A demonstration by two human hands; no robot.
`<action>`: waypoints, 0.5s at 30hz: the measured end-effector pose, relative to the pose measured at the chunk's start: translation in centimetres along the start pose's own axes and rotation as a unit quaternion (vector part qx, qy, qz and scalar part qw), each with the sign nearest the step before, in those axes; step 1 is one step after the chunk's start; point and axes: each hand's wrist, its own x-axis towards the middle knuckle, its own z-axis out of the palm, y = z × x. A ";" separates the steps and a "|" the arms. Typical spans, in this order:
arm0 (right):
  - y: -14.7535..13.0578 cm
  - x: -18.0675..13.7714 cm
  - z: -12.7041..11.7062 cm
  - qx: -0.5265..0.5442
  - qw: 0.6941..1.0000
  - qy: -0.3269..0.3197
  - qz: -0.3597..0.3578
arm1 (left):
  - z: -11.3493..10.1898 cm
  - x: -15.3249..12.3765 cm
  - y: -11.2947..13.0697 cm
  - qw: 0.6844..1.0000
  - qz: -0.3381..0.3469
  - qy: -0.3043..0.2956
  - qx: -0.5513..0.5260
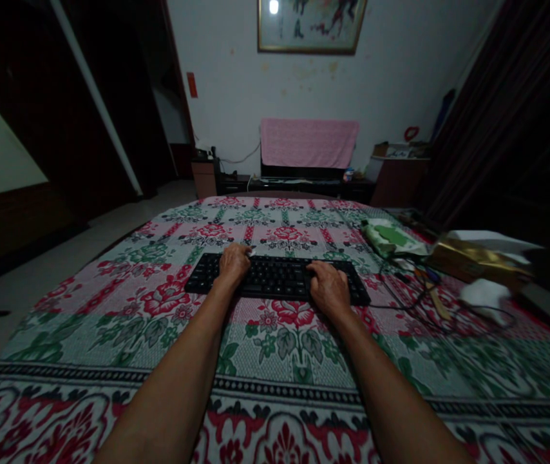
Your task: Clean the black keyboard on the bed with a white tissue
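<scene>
Black flat plastic computer keyboard (275, 277) lies crosswise under both hands on the red, green and white flower-patterned cloth (159, 335). The cloth spreads wide on every side of them, and its flat surface seems to keep the board level. Set square to the person, the keyboard looks placed so that each forearm reaches its own half evenly.

The left hand (234, 263) rests on the keyboard's left part, knuckles raised and fingers loosely curled down onto the keys, grasping nothing. The right hand (329, 290) lies palm down on the right part, fingers slightly apart and also holding nothing.

Well out to the right of the right hand sit a crumpled gold-coloured package (473, 261) and a green and white packet (391, 238). Nearer that hand runs a loose tangle of dark cables (415, 303), seemingly kept clear of the keys.
</scene>
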 end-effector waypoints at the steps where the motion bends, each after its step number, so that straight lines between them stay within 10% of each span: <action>1: 0.0 0.0 0.0 0.001 1.000 -0.001 0.001 | -0.1 0.1 -0.2 1.000 -0.001 0.000 -0.001; 15: 1.2 0.3 0.1 0.003 1.000 0.006 -0.017 | -0.1 -0.1 0.2 0.999 0.014 -0.037 0.021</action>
